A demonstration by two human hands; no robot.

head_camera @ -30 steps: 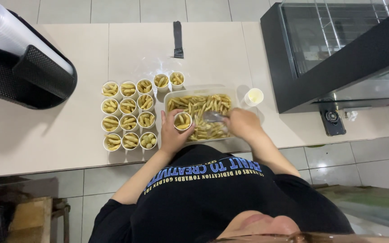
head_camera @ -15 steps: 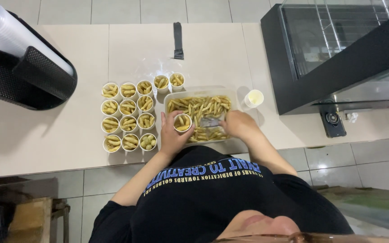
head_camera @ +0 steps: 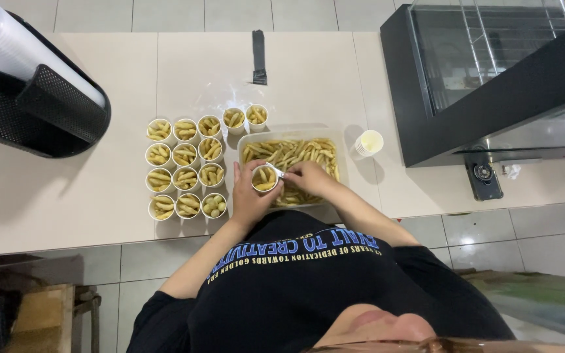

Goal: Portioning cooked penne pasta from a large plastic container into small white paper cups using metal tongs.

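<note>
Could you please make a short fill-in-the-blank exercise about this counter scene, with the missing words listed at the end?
1. The left hand holds a small paper ____ of fries over the clear tray.
2. The right hand holds a small metal utensil at the rim of that cup, above the ____ of loose fries.
3. The filled cups stand in rows to the ____ of the tray.
4. One ____ cup stands alone to the right of the tray.

Missing words: cup; tray; left; empty
</note>
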